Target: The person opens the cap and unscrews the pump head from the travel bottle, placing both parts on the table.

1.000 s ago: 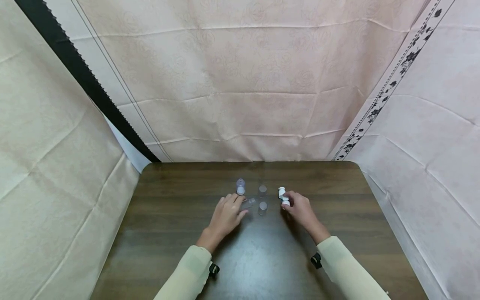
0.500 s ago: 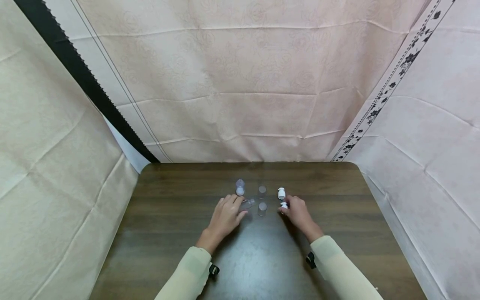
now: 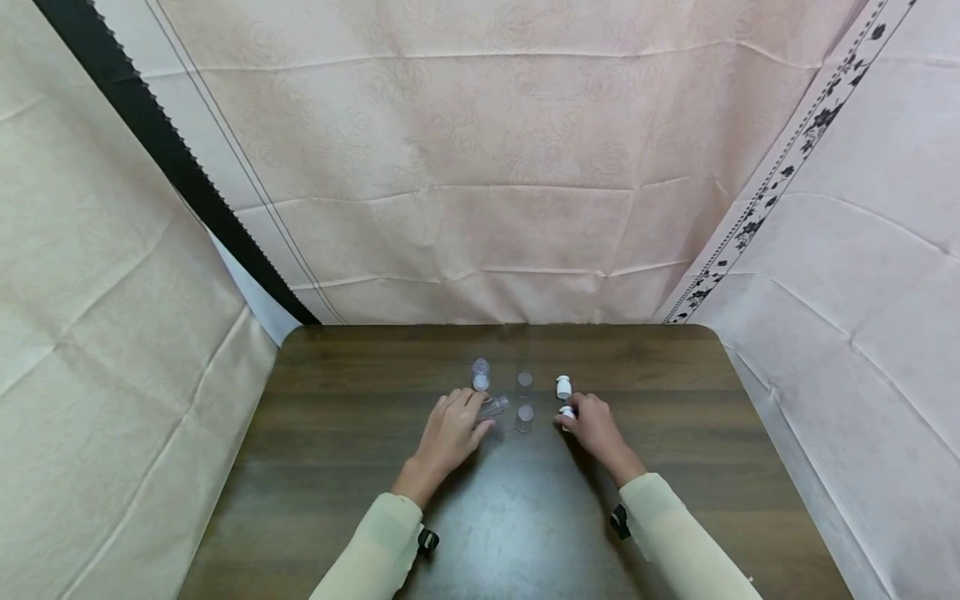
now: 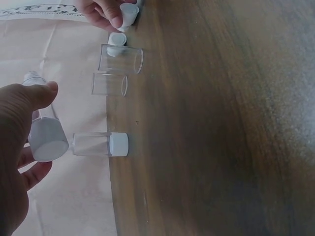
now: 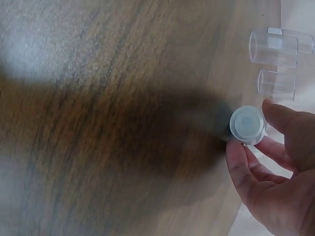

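Observation:
My left hand holds a clear bottle with a narrow neck. In the left wrist view, thumb and fingers wrap round that bottle, its whitish base facing the camera. A second clear bottle with a white base stands on the table just beyond. My right hand pinches a small white pump top between thumb and fingers, at the table surface. Its round underside faces the right wrist camera. A matching white pump top stands behind it. Between the hands are two clear cylindrical caps.
The brown wooden table has a rounded far edge. Pale cloth hangs behind it and on both sides, with a dark band at left. Each wrist wears a small black device.
My right hand has moved a little toward me with the white pump top, away from the other one. The left hand has stayed in place, while its bottle has turned slightly.

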Demonstrator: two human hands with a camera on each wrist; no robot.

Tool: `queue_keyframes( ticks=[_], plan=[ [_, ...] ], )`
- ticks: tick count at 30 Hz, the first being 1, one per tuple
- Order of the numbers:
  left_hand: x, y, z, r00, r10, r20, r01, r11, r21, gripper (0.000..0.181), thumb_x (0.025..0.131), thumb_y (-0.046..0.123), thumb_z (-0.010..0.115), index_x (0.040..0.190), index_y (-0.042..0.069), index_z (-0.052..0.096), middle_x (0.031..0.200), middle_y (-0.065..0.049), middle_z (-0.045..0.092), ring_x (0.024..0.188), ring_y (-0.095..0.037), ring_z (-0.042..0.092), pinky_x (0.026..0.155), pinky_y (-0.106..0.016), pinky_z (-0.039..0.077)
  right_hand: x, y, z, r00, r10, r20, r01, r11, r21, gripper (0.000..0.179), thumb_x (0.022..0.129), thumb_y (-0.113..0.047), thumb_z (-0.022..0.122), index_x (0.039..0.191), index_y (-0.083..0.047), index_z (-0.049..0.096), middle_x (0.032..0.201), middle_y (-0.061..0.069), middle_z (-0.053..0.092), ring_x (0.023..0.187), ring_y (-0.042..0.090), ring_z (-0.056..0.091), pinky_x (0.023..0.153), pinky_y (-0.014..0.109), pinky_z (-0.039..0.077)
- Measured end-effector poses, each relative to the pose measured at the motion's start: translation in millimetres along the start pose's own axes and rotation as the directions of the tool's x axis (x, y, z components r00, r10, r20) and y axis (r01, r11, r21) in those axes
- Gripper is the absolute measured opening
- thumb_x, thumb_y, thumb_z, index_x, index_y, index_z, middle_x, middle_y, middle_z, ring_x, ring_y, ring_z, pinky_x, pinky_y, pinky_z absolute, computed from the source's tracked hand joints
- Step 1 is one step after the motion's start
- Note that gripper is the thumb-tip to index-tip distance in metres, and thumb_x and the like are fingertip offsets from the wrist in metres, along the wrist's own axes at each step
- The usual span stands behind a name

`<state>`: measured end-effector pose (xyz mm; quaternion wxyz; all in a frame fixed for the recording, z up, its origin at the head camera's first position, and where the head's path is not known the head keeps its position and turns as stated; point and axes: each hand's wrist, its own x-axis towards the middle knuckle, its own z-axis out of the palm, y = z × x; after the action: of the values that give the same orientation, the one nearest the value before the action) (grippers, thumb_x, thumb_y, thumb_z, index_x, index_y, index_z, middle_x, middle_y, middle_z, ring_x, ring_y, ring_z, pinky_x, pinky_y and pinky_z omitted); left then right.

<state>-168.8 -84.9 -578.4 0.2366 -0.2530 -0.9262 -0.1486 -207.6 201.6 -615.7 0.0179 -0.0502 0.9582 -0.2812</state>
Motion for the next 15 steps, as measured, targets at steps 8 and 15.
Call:
queue_keyframes(
  ticks=[8, 15],
  plan=[
    [-0.8, -0.5, 4.6, 0.999, -0.051, 0.007, 0.051, 0.996, -0.076, 0.046, 0.087, 0.026, 0.086, 0.123, 0.006, 0.065, 0.11, -0.008, 0.072, 0.095, -0.02, 0.069, 0.079, -0.037, 0.057, -3.5, 0.3, -4.0, 1.0, 0.006, 0.004, -0.006, 1.0, 0.018, 0.027, 0.089, -0.02, 0.082, 0.104, 0.0, 0.071, 0.095, 0.014, 0.067, 0.085, 0.024, 0.059, 0.077, 0.043, 0.054],
    [-2.3, -3.0, 17.9, 0.99, -0.143, 0.011, 0.142, 0.973, -0.181, 0.044, 0.086, 0.021, 0.086, 0.122, 0.007, 0.065, 0.113, -0.009, 0.069, 0.099, -0.022, 0.068, 0.085, -0.039, 0.06, -7.7, 1.9, -16.1, 1.0, -0.002, 0.015, 0.001, 0.999, 0.045, 0.028, 0.093, -0.021, 0.079, 0.11, -0.001, 0.072, 0.101, 0.014, 0.068, 0.091, 0.025, 0.063, 0.082, 0.046, 0.057]
  ],
)
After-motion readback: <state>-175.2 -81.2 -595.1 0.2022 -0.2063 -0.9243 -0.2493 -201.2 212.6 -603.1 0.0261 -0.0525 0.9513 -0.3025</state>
